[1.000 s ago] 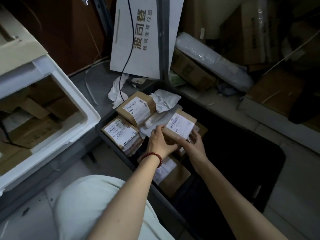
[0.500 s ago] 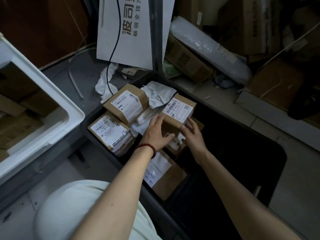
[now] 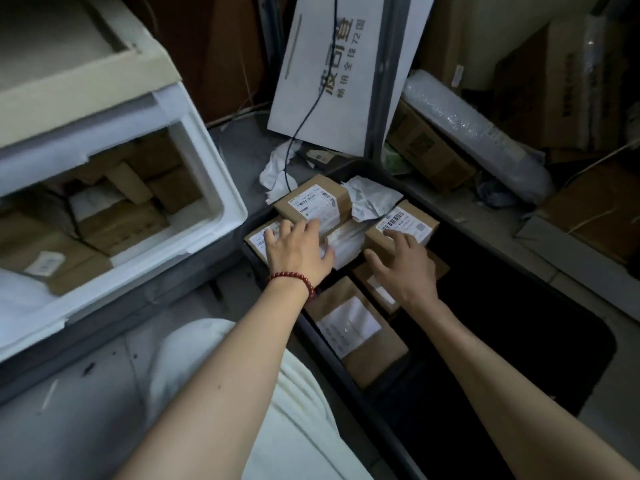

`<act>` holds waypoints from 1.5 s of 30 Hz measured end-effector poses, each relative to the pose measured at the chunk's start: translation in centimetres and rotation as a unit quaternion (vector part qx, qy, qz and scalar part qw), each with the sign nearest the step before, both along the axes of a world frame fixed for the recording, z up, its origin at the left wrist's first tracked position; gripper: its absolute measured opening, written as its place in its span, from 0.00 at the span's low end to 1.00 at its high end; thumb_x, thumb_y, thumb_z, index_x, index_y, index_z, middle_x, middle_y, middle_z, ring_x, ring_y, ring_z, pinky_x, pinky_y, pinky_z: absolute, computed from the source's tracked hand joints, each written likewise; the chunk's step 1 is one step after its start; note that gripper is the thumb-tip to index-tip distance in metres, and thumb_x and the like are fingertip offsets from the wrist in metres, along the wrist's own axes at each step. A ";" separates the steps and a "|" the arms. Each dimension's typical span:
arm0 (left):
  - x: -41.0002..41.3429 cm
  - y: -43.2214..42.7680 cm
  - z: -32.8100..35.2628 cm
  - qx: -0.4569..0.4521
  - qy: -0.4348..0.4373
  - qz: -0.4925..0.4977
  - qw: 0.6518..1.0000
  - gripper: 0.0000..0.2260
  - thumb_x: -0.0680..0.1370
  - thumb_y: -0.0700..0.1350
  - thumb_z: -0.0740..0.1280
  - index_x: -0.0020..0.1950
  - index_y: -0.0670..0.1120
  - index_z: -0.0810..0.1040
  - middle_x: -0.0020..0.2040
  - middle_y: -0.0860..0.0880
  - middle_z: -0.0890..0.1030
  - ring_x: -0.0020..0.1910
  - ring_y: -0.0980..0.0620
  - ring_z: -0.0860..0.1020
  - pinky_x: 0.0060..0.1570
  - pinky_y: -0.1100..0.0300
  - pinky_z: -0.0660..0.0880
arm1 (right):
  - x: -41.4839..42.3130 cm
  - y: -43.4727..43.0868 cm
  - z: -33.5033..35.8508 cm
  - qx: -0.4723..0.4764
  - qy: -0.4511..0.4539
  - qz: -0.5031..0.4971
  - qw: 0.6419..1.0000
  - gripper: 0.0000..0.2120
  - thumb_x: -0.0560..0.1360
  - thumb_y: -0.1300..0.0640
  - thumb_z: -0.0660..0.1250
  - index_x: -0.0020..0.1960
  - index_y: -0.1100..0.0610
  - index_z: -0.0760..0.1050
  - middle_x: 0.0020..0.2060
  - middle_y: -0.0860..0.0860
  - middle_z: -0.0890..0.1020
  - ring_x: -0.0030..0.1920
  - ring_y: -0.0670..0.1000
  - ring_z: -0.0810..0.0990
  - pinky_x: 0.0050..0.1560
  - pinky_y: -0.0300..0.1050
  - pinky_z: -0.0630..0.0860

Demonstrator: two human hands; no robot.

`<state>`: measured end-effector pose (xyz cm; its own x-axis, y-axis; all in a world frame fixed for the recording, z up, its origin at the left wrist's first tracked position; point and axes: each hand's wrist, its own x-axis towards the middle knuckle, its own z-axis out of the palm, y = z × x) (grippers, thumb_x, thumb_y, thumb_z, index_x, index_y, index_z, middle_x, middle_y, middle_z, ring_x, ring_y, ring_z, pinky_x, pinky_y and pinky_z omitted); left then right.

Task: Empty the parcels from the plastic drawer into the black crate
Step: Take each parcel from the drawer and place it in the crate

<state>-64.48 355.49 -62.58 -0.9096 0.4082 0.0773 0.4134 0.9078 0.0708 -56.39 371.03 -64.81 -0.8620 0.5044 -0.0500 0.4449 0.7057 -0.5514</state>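
Observation:
The white plastic drawer [image 3: 221,206] stands pulled out at the left, with several brown cardboard parcels [image 3: 121,223] inside. The black crate [image 3: 519,327] lies on the floor at centre right and holds several labelled brown parcels. My left hand [image 3: 298,251], with a red bead bracelet, hovers with spread fingers over a labelled parcel [image 3: 258,239] at the crate's left edge. My right hand [image 3: 405,265] has its fingers spread on the barcode-labelled parcel [image 3: 403,225] and holds nothing. Another labelled parcel [image 3: 313,202] lies behind them, and one [image 3: 353,330] near me.
Crumpled white paper [image 3: 372,199] lies among the parcels. A white printed carton [image 3: 339,74] leans behind the crate, with a black cable across it. A bubble-wrap roll [image 3: 474,133] and cardboard boxes [image 3: 426,147] crowd the right. My light-clad knee [image 3: 221,368] is below.
The barcode parcel, held by both hands a second ago, now lies in the crate. My left hand has let go and moved left over another parcel. The view swung left toward the drawer.

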 end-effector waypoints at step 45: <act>-7.5 -38.1 -1.2 0.098 -0.061 0.336 0.935 0.31 0.77 0.56 0.64 0.76 0.48 0.57 0.75 0.42 0.62 0.71 0.41 0.64 0.68 0.47 0.67 | -19.0 -39.4 0.3 -0.016 0.033 0.375 0.926 0.26 0.80 0.54 0.61 0.75 0.59 0.59 0.71 0.57 0.66 0.70 0.58 0.67 0.66 0.49 0.67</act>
